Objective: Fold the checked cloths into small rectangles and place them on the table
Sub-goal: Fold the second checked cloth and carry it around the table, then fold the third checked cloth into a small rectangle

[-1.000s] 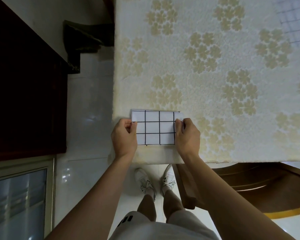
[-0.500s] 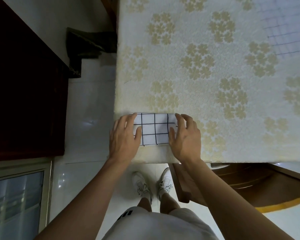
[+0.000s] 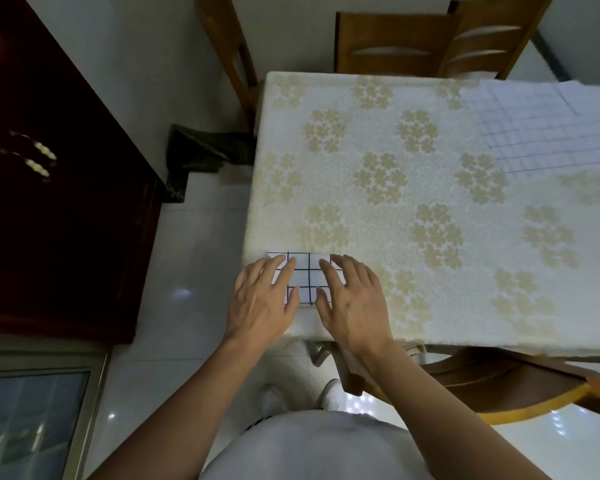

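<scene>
While I press the left hand (image 3: 260, 303) flat on the left half of the folded checked cloth (image 3: 307, 277), its fingers (image 3: 287, 271) lie straight and released, grasping nothing. That small rectangle sits at the near left corner of the tabletop (image 3: 430, 161). My right hand (image 3: 352, 306) presses its right half likewise, fingers extended, holding nothing. Far right, a second checked cloth (image 3: 541, 133) lies spread on the tabletop.

Two hands (image 3: 260, 299) (image 3: 354, 303), two checked cloths (image 3: 309, 275) (image 3: 541, 133) — one table (image 3: 395, 202), four chairs (image 3: 229, 46) (image 3: 395, 43) (image 3: 492, 29) (image 3: 499, 386).
</scene>
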A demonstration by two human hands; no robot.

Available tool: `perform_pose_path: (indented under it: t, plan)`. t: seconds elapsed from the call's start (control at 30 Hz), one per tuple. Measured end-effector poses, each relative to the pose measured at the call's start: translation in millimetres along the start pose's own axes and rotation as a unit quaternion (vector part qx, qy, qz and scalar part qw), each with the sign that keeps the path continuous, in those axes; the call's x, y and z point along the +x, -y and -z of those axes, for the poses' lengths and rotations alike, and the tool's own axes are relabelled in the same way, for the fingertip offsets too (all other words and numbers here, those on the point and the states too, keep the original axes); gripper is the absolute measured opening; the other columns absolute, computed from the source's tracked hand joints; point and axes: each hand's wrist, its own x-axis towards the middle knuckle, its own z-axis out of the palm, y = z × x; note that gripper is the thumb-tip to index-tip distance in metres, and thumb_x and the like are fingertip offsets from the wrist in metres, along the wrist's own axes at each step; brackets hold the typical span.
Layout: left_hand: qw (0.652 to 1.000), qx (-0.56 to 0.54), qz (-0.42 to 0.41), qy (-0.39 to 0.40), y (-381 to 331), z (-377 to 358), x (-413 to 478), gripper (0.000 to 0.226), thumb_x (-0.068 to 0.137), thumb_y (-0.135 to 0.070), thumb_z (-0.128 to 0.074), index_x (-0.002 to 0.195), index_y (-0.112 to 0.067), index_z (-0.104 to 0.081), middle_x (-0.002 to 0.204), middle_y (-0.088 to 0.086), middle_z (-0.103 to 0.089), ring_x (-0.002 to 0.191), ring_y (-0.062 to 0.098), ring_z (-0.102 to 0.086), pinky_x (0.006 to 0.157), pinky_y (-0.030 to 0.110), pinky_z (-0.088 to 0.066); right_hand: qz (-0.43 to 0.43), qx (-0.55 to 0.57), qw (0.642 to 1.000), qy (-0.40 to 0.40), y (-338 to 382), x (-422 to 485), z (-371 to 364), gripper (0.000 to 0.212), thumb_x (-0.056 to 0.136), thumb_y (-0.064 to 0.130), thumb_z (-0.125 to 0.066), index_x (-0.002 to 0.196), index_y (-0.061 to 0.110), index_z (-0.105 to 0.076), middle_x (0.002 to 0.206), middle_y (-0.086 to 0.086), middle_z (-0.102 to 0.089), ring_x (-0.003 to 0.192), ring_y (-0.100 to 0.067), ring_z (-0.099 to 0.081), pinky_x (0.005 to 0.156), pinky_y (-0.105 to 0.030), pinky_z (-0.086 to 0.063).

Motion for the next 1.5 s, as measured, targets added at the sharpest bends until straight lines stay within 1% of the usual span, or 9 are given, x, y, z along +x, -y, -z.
perform_pose_path:
  t: [0.17,0.37,0.53,0.7,0.97,1.1,1.33,1.43,1.5]
  plan:
    - [0.999,0.029,0.002,-0.014,-9,6,-18,0.051,0.094,-0.041,-0.042,0.136,-0.016,-0.057,0.135,0.004,-0.058,0.123,0.024,-0.053,0.102,0.042,-0.044,0.005,0.010,1.000,0.001,6,-19,6,0.047,0.097,0.038,-0.048,0.135,0.013,-0.057,0.136,-0.011,-0.058,0.128,-0.030,-0.052,0.105,-0.047,-0.044]
    - [0.999,0.027,-0.010,-0.045,-23,3,-33,0.047,0.093,-0.037,-0.048,0.133,-0.015,-0.060,0.129,0.004,-0.062,0.119,0.025,-0.055,0.098,0.043,-0.046,0.011,0.019,1.000,-0.012,5,-35,7,0.046,0.096,0.037,-0.049,0.133,0.012,-0.058,0.135,-0.012,-0.058,0.125,-0.030,-0.053,0.103,-0.046,-0.045]
    - [0.999,0.030,0.009,-0.022,-35,3,-45,0.047,0.094,-0.039,-0.046,0.133,-0.017,-0.058,0.131,0.003,-0.060,0.120,0.024,-0.054,0.099,0.043,-0.046,0.016,0.018,1.000,-0.006,-5,-52,7,0.046,0.095,0.038,-0.049,0.133,0.013,-0.058,0.133,-0.012,-0.059,0.123,-0.030,-0.055,0.101,-0.047,-0.046]
    - [1.000,0.018,-0.002,-0.014,-44,2,-54,0.048,0.094,-0.040,-0.046,0.135,-0.018,-0.057,0.132,0.002,-0.059,0.121,0.022,-0.054,0.099,0.041,-0.046,0.014,0.010,1.000,-0.012,-14,-64,6,0.048,0.095,0.039,-0.046,0.132,0.011,-0.059,0.132,-0.013,-0.060,0.121,-0.031,-0.056,0.100,-0.048,-0.047]
    - [0.997,-0.019,-0.074,-0.007,-58,-4,-55,0.047,0.092,-0.040,-0.049,0.133,-0.020,-0.058,0.130,0.001,-0.061,0.118,0.022,-0.055,0.099,0.041,-0.045,-0.087,-0.012,0.996,-0.027,-22,-92,19,0.048,0.093,0.039,-0.051,0.132,0.011,-0.058,0.131,-0.013,-0.060,0.118,-0.032,-0.058,0.098,-0.048,-0.046]
    - [0.990,-0.031,-0.137,0.009,-76,-9,-56,0.048,0.093,-0.042,-0.045,0.134,-0.021,-0.056,0.130,-0.002,-0.059,0.117,0.021,-0.053,0.098,0.039,-0.044,-0.143,-0.040,0.989,-0.026,-31,-118,26,0.050,0.094,0.042,-0.049,0.133,0.012,-0.057,0.132,-0.013,-0.060,0.119,-0.031,-0.057,0.100,-0.047,-0.044]
    - [0.972,-0.054,-0.230,0.005,-125,-17,-46,0.046,0.094,-0.042,-0.047,0.133,-0.020,-0.057,0.129,0.000,-0.060,0.115,0.022,-0.055,0.092,0.040,-0.046,-0.257,-0.050,0.963,-0.063,-52,-163,45,0.050,0.094,0.042,-0.043,0.131,0.012,-0.059,0.129,-0.012,-0.061,0.116,-0.030,-0.059,0.097,-0.045,-0.047]
    - [0.961,-0.052,-0.270,0.018,-147,-20,-41,0.046,0.095,-0.042,-0.045,0.134,-0.020,-0.055,0.130,0.000,-0.060,0.115,0.021,-0.054,0.092,0.039,-0.046,-0.298,-0.060,0.949,-0.080,-65,-181,52,0.048,0.095,0.040,-0.048,0.132,0.012,-0.058,0.130,-0.011,-0.061,0.118,-0.028,-0.057,0.100,-0.043,-0.045]
    - [0.956,-0.052,-0.290,0.019,-164,-23,-37,0.046,0.096,-0.043,-0.044,0.134,-0.021,-0.055,0.130,0.000,-0.060,0.115,0.021,-0.055,0.093,0.038,-0.046,-0.323,-0.070,0.939,-0.098,-76,-192,57,0.046,0.094,0.039,-0.051,0.130,0.012,-0.060,0.128,-0.010,-0.061,0.118,-0.027,-0.057,0.097,-0.042,-0.045]
